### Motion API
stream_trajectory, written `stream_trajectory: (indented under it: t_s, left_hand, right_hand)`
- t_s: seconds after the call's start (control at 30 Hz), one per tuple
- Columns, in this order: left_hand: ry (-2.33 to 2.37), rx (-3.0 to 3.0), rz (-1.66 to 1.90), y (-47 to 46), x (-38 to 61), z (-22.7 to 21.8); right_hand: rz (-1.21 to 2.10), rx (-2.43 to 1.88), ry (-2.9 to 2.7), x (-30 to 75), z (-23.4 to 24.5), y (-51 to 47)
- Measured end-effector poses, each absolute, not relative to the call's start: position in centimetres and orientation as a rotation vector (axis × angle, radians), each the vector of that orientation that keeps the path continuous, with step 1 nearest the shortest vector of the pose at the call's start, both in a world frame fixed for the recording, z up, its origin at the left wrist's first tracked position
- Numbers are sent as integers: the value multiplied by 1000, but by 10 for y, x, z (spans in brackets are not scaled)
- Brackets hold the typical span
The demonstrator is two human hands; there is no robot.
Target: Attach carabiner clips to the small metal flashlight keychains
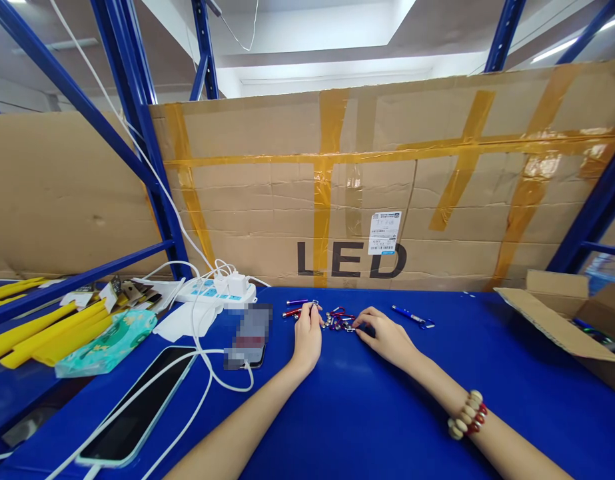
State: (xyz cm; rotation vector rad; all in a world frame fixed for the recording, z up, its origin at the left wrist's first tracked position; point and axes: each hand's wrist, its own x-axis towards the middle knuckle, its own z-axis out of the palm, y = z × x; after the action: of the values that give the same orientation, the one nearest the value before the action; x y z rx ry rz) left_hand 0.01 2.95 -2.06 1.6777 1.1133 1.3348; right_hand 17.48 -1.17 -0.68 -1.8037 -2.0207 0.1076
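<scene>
My left hand is closed around a slim blue and red tube-shaped keychain light, mostly hidden by the fingers, with a small silvery ring at the fingertips. Right beside it lies a little pile of red, purple and silvery carabiner clips. At the pile's right edge, the thumb and fingers of my right hand pinch a small piece too tiny to name. Farther right rests a blue keychain light with a blue carabiner on its end. Behind my left hand, the ends of blue and red tubes stick out.
An opened cardboard box holding dark items stands at the right. Leftward are two phones on white cables, a power strip, yellow tubes and a teal pouch. A large taped carton closes off the back.
</scene>
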Motion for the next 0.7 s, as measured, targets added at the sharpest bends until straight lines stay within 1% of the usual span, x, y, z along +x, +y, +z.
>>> stream_trajectory:
  t_s: [0.23,0.53,0.7]
  left_hand:
    - [1183,1577,1362,29,-1,-19]
    - [1133,1501,1319,24,0,-14]
    - [1125,1511,1282,24,1,-14]
  right_hand:
    - [82,-1774,-2044,178,-9,-11]
    - [48,-1753,-2067,176,-6,-10]
    - [15,-1741,-1929,174,-2,-12]
